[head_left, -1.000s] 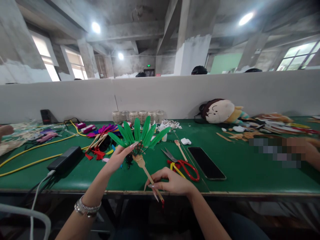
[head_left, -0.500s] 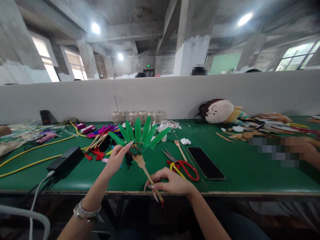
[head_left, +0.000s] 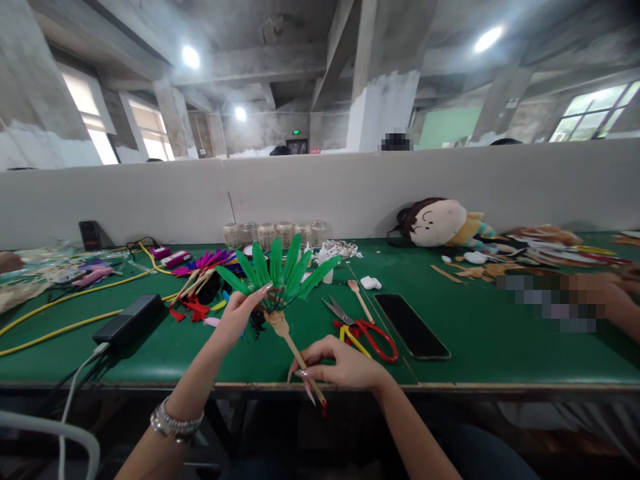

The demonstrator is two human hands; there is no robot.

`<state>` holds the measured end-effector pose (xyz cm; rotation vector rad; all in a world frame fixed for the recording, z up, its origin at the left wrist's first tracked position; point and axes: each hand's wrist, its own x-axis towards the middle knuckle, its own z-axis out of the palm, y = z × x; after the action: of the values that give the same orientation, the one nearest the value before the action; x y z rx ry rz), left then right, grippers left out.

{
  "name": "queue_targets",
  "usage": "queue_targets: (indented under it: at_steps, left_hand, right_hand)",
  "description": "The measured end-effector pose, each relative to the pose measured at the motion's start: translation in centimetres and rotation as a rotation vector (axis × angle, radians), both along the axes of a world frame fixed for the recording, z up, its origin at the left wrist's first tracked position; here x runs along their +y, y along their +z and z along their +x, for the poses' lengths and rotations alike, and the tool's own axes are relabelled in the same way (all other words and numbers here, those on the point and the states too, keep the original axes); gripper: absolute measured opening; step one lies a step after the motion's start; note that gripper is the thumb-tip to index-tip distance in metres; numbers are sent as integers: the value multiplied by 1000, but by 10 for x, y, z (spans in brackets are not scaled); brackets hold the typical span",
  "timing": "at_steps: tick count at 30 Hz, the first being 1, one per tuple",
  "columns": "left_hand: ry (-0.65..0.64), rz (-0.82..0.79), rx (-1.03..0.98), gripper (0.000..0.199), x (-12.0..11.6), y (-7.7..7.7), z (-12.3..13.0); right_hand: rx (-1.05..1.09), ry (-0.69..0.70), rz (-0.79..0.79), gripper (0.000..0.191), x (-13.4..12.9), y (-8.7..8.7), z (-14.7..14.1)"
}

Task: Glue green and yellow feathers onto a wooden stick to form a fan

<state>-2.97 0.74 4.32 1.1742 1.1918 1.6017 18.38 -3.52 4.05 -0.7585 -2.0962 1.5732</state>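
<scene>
**Two-handed hold on a green feather fan point(head_left: 285, 273)**

From my remote seat, the nearest thing is my left hand point(head_left: 237, 317), closed around the fan's gathered base with the feathers spread above it. My right hand point(head_left: 345, 369) pinches the fan's wooden stick point(head_left: 295, 350) lower down, between thumb and fingers, near its red tip point(head_left: 324, 408). Gripping at two separated points probably keeps the piece steady, and the fan is held up in the air above the green workbench point(head_left: 480, 357), clear of its clutter.

Just beyond my right hand lie red-handled scissors point(head_left: 373, 341), probably left there to stay within reach, beside a black smartphone point(head_left: 411, 327). To the left, a bunch of magenta and purple feathers point(head_left: 207, 261) looks set out as working stock, near a black power adapter point(head_left: 129, 319) and yellow cables point(head_left: 75, 313).

Farther off, glass jars point(head_left: 273, 235) stand in a row before a grey partition wall point(head_left: 350, 193), and a plush doll point(head_left: 440, 223) leans against it. At right, a co-worker's hand point(head_left: 590, 300) is pixelated, so I cannot tell what it holds.
</scene>
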Motion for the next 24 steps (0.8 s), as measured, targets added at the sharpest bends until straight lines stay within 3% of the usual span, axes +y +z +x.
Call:
queue_targets:
  at_steps: [2, 5, 14, 18, 22, 24]
  left_hand:
    - [-13, -39, -87, 36, -2, 2, 4]
    - [-139, -43, -151, 38, -6, 6, 9]
    - [-458, -22, 39, 37, -13, 19, 19]
    - [-564, 12, 17, 55, -10, 17, 14]
    - [-509, 129, -152, 84, 4, 6, 2]
    - [-378, 146, -208, 79, 13, -1, -9]
  right_hand:
    - [2, -3, -1, 29, 0, 0, 0]
    - [-7, -4, 6, 30, 0, 0, 0]
    - [-31, 1, 28, 33, 1, -1, 0]
    - [-7, -19, 1, 34, 1, -1, -1]
    - [63, -147, 15, 34, 3, 1, -4]
    - [103, -235, 10, 36, 5, 1, -4]
